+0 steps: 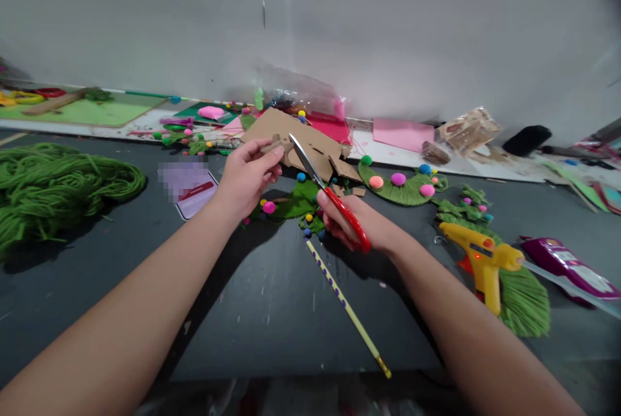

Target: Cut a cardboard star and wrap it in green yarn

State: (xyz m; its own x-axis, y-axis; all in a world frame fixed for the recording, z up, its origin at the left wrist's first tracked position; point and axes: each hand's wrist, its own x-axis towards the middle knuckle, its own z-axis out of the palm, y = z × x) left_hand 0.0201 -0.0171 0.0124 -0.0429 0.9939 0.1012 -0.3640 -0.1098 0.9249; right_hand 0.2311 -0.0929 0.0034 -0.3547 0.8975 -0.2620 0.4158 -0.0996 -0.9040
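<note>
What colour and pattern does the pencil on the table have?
Pale yellow pencil with purple spots; the head view shows it best.

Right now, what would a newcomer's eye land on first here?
Probably the red-handled scissors in the right hand, pointing up beside the left hand, which pinches a small piece of cardboard. Next, the yellow glue gun on the table's right side, and the heap of green yarn at far left.

Scissors (345, 214): red handles, silver blades seemingly together; slanted at the frame's centre, tips toward upper left.
Cardboard piece (277, 143): small, brown, just left of the frame's centre, near the blade tips; outline partly hidden.
</note>
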